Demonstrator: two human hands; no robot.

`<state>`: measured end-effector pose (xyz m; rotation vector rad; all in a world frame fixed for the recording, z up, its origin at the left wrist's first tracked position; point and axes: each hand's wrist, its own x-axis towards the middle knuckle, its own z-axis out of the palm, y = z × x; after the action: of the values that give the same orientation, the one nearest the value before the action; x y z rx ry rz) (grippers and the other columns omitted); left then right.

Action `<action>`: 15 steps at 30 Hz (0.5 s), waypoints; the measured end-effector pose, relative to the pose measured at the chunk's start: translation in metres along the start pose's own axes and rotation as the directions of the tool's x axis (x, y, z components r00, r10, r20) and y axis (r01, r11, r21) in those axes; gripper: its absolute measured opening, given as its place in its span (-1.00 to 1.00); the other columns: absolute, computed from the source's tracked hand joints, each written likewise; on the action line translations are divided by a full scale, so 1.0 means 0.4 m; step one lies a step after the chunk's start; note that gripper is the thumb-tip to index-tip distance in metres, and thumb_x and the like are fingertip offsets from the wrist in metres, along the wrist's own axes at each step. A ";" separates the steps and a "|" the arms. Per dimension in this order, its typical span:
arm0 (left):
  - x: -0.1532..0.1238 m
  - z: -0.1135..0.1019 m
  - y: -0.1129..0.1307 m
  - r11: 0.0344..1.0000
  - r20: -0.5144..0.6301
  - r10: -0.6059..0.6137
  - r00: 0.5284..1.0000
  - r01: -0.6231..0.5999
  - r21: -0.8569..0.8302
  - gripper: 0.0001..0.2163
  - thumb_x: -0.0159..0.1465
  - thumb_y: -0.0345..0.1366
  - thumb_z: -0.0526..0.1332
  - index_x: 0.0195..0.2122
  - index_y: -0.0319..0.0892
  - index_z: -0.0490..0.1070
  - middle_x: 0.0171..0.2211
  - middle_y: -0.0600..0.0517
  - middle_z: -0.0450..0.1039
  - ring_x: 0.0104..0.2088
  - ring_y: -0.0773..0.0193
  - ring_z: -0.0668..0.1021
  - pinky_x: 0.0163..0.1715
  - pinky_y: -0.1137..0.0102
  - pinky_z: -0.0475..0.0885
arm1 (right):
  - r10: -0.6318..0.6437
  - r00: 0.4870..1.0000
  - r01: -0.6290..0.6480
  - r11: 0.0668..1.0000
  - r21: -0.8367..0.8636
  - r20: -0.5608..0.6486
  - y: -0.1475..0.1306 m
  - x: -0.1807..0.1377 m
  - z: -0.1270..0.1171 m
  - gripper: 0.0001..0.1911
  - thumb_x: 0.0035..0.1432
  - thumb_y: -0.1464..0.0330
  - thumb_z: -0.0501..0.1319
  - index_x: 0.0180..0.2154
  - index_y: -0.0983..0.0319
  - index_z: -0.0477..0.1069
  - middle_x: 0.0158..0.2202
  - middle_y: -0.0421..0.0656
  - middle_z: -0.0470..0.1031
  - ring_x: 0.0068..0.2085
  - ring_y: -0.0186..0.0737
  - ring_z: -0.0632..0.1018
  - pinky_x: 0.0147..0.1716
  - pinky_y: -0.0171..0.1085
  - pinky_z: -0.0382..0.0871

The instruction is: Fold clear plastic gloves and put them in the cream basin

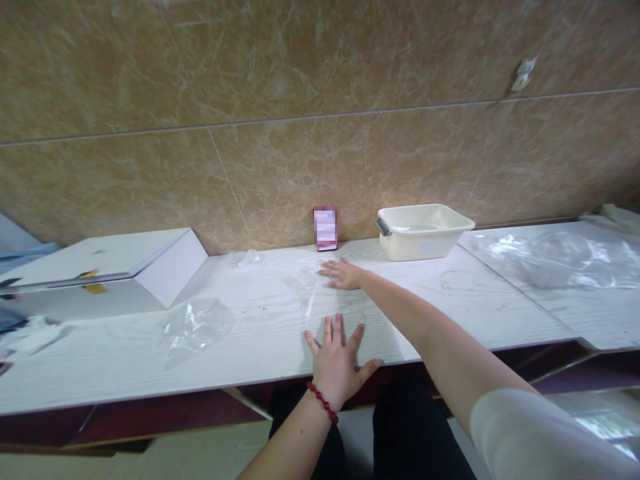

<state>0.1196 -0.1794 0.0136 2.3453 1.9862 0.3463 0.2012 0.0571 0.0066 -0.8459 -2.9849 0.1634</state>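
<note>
L hand (pixel 336 365): palm down, fingers spread wide, at bench (pixel 270 347) front edge; red bead bracelet (pixel 323 401) on wrist.
R hand (pixel 345 274): palm down, fingers apart, farther in twd back edge.
Clear film (pixel 306 287): flat, mid-bench, by R fingertips, beyond L fingers; exact contact can't tell.
Back edge: red-framed panel (pixel 326 230) upright nr wall; cream tub (pixel 420 241) to its R.
L end: wht box (pixel 113 267); crumpled clr bag (pixel 197 327) twd front edge.
R end: clr plastic sheeting (pixel 555 257).

indoors, exact kind unclear: marbled tile wall (pixel 300 67), long wood-grain tabletop (pixel 270 340).
</note>
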 end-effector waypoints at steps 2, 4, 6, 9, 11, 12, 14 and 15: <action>-0.001 0.004 -0.003 1.000 -0.006 0.007 1.000 -0.007 -0.004 -0.38 -0.01 0.24 -0.22 0.07 0.18 -0.02 0.16 -0.07 -0.14 0.12 -0.12 -0.09 -0.13 -0.20 -0.30 | 0.030 1.000 -0.030 1.000 -0.002 -0.005 0.007 0.017 0.003 -0.43 0.07 0.03 -0.19 0.11 0.02 -0.12 0.18 -0.21 -0.18 0.15 -0.13 -0.08 0.04 0.00 -0.29; -0.001 0.008 -0.004 1.000 -0.011 0.009 1.000 -0.009 -0.006 -0.38 -0.01 0.23 -0.22 0.07 0.18 -0.03 0.16 -0.07 -0.14 0.12 -0.12 -0.09 -0.14 -0.21 -0.31 | 0.088 0.996 -0.088 0.996 -0.002 -0.014 0.011 0.033 0.006 -0.45 0.08 0.04 -0.21 0.11 0.01 -0.11 0.17 -0.23 -0.17 0.15 -0.12 -0.07 0.03 0.03 -0.27; 0.000 0.011 -0.005 1.000 -0.016 0.007 1.000 -0.007 -0.007 -0.39 -0.01 0.23 -0.22 0.07 0.18 -0.02 0.16 -0.07 -0.14 0.12 -0.12 -0.09 -0.14 -0.20 -0.32 | 0.168 0.985 -0.168 0.986 -0.001 -0.023 0.014 0.048 0.005 -0.48 0.10 0.06 -0.22 0.10 -0.01 -0.08 0.17 -0.25 -0.13 0.15 -0.10 -0.08 0.02 0.06 -0.25; 0.000 0.012 -0.003 1.000 -0.018 0.005 1.000 -0.005 -0.004 -0.39 -0.01 0.23 -0.22 0.07 0.17 -0.01 0.16 -0.07 -0.13 0.11 -0.13 -0.08 -0.14 -0.21 -0.33 | 0.282 0.956 -0.282 0.959 0.013 -0.080 0.024 0.060 -0.008 -0.50 0.12 0.09 -0.24 0.09 0.02 -0.05 0.16 -0.24 -0.11 0.16 -0.10 -0.12 0.02 0.06 -0.24; 0.000 0.010 -0.001 1.000 -0.020 0.004 1.000 -0.004 0.002 -0.38 -0.01 0.24 -0.21 0.07 0.17 -0.01 0.16 -0.06 -0.14 0.11 -0.12 -0.08 -0.13 -0.20 -0.32 | 0.337 0.928 -0.335 0.941 0.041 -0.157 0.033 0.055 -0.022 -0.50 0.14 0.12 -0.26 0.11 0.08 -0.06 0.16 -0.21 -0.11 0.16 -0.11 -0.14 0.04 0.01 -0.21; -0.001 0.008 0.000 1.000 -0.023 0.001 1.000 -0.001 0.006 -0.38 -0.01 0.24 -0.22 0.06 0.17 0.00 0.16 -0.06 -0.13 0.11 -0.12 -0.08 -0.13 -0.20 -0.32 | 0.361 0.911 -0.356 0.932 0.060 -0.199 0.035 0.047 -0.028 -0.49 0.14 0.13 -0.27 0.11 0.11 -0.06 0.16 -0.20 -0.11 0.16 -0.12 -0.14 0.05 -0.01 -0.19; -0.002 0.005 0.001 1.000 -0.031 -0.002 1.000 0.002 0.014 -0.39 -0.01 0.24 -0.22 0.06 0.17 0.01 0.15 -0.05 -0.12 0.11 -0.11 -0.07 -0.12 -0.19 -0.32 | 0.398 0.880 -0.384 0.917 0.105 -0.259 0.028 0.023 -0.033 -0.48 0.15 0.14 -0.27 0.11 0.17 -0.04 0.16 -0.18 -0.09 0.16 -0.12 -0.12 0.05 -0.06 -0.14; -0.003 0.003 0.002 1.000 -0.034 -0.004 0.999 0.005 0.017 -0.39 -0.01 0.23 -0.23 0.06 0.17 0.02 0.15 -0.05 -0.11 0.11 -0.11 -0.07 -0.12 -0.19 -0.32 | 0.403 0.874 -0.384 0.915 0.122 -0.273 0.018 0.006 -0.031 -0.47 0.15 0.14 -0.26 0.11 0.19 -0.03 0.15 -0.17 -0.07 0.15 -0.11 -0.10 0.05 -0.07 -0.12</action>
<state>0.1204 -0.1804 0.0124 2.3608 2.0169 0.3726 0.2036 0.0655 0.0183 -1.3339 -2.4892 0.1280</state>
